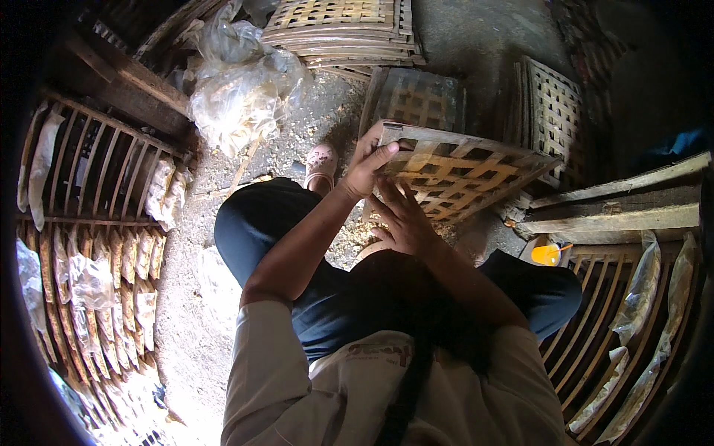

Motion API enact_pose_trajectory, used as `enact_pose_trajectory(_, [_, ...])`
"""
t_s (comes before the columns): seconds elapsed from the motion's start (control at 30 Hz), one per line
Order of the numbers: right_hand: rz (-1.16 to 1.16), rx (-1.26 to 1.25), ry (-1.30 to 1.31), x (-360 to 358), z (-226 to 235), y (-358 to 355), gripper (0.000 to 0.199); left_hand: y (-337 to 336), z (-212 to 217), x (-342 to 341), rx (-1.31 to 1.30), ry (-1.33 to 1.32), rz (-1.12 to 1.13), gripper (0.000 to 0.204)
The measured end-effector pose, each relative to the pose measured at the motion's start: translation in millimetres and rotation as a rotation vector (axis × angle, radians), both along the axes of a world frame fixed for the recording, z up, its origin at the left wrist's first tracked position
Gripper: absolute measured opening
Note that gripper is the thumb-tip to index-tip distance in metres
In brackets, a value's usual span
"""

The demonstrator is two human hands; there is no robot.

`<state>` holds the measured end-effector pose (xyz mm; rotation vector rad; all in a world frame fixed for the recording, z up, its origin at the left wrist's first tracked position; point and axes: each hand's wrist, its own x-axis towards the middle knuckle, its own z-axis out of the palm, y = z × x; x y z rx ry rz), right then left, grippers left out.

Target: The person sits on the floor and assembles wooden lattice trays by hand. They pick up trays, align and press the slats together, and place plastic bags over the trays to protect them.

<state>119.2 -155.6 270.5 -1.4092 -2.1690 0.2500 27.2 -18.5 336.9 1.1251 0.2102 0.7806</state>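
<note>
A woven bamboo lattice tray [461, 169] with a wooden rim is tilted up in front of me. My left hand [366, 162] is closed on its near left corner, the thumb lying over the rim and the other fingers partly hidden. Lower down, my right hand [405, 221] has its fingers spread beside the tray's near side. Its fingertips are close to the lattice, and I cannot tell whether they touch it. Just beyond the tray stands another lattice panel [420, 97], greyer and in shadow.
Lattice trays lie stacked [335, 26] at the back, and more lean upright [554, 111] at the right. Crumpled clear plastic [245, 93] lies at the far left. Slatted racks [111, 171] with wrapped pieces line the left. An orange cup [547, 255] sits by the right-hand rack [595, 297].
</note>
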Motion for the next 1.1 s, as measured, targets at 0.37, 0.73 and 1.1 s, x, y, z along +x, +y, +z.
enact_pose_trajectory(0.37, [-0.308, -0.237, 0.358, -20.8, -54.8, -17.5, 0.067, 6.3, -11.1, 5.3, -0.054, -0.006, 0.036, 0.033])
enact_pose_trajectory(0.73, [-0.332, -0.238, 0.335, -27.7, -78.5, -1.4, 0.066, 10.3, -12.3, -0.7, -0.087, -0.020, 0.046, 0.036])
enact_pose_trajectory(1.1, [-0.549, 0.048, 0.206, -22.3, -98.9, 8.9, 0.026, 13.4, -11.2, 2.5, -0.097, -0.047, 0.057, 0.035])
